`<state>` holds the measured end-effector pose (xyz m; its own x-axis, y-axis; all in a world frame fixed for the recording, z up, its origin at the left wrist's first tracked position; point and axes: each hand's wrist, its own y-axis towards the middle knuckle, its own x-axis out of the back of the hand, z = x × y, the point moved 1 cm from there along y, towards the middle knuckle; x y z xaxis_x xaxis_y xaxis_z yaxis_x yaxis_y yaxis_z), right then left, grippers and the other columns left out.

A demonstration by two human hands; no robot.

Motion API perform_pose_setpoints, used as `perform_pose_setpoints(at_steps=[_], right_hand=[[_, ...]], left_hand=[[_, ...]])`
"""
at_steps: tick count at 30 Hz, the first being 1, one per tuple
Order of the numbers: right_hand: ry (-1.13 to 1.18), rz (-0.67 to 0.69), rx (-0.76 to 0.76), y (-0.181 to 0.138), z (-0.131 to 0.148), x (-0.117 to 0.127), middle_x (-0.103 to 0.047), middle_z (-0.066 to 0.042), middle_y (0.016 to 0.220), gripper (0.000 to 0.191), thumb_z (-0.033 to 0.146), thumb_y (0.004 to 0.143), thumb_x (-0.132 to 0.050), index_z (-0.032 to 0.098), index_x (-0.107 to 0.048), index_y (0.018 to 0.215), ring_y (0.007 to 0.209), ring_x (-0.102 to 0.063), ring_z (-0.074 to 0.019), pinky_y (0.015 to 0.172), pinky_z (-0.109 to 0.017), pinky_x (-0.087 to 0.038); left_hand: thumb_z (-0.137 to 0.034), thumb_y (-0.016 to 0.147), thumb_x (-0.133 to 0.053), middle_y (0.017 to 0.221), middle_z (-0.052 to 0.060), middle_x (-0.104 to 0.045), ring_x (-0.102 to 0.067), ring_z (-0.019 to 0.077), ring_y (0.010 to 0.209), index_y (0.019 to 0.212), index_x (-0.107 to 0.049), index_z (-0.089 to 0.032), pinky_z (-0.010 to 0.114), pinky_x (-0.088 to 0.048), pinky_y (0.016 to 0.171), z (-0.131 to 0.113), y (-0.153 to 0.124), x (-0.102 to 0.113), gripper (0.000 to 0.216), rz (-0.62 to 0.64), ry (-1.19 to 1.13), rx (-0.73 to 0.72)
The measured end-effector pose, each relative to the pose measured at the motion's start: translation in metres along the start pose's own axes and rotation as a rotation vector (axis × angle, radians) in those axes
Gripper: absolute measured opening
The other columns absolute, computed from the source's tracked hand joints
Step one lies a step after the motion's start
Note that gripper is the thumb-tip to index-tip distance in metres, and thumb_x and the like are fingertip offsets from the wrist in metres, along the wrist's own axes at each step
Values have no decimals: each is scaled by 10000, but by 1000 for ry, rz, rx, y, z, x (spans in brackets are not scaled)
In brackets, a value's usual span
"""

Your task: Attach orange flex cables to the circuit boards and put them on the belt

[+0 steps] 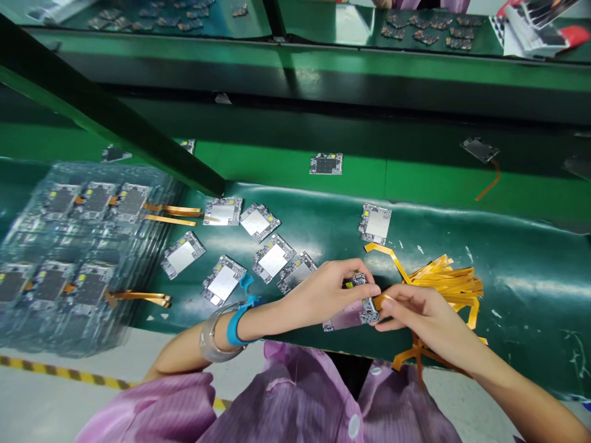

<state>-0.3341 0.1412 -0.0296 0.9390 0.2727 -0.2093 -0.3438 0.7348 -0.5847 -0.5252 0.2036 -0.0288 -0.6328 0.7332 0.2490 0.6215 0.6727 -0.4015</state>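
Note:
My left hand [335, 284] is closed on a circuit board [347, 316], fingers and thumb along its right side, just over the green mat's front edge. Between the thumb and fingers of my right hand [410, 306] is the end of an orange flat ribbon cable [379, 301], held at the right edge of that board. Whether the cable sits in a connector is hidden by the fingertips. A pile of orange ribbon cables [446, 280] lies just beyond my right hand. Several loose boards, among them one with a silver plate [274, 258], lie left of my left hand.
Stacked clear plastic trays [92, 240] at the left hold boards with ribbon cables. A green post [152, 135] slants across the left. Behind the mat, a green belt [272, 166] carries spaced boards. Across it are more boards [425, 27] and part of another person.

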Motion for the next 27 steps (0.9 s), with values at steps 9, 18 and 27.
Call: perform_pose_setpoints(at_steps=[9, 18, 27], right_hand=[[5, -321, 257, 45, 38, 57, -748, -62, 836, 305, 389, 701, -867, 142, -739, 824, 772, -729, -182, 790, -336, -645], [-369, -817, 377, 122, 121, 162, -702, -115, 1140, 205, 320, 930, -682, 160, -672, 1057, 1005, -663, -207, 900, -405, -566], [-956, -542, 490, 66, 4, 83, -718, -63, 943, 100, 284, 882, -702, 196, -707, 928, 923, -659, -234, 859, -360, -508]], left_hand=[[-431, 1034, -380, 1159, 60, -699, -658, 202, 1038, 1160, -617, -224, 318, -524, 893, -5, 62, 64, 339, -394, 373, -215], [-215, 825, -733, 1510, 216, -429, -334, 392, 1429, 1433, -425, -163, 607, -234, 1144, 30, 191, 134, 683, -554, 630, -46], [-235, 693, -880, 1295, 248, -551, -467, 399, 1221, 1176, -543, -103, 489, -390, 979, 26, 194, 134, 603, -686, 593, -67]])
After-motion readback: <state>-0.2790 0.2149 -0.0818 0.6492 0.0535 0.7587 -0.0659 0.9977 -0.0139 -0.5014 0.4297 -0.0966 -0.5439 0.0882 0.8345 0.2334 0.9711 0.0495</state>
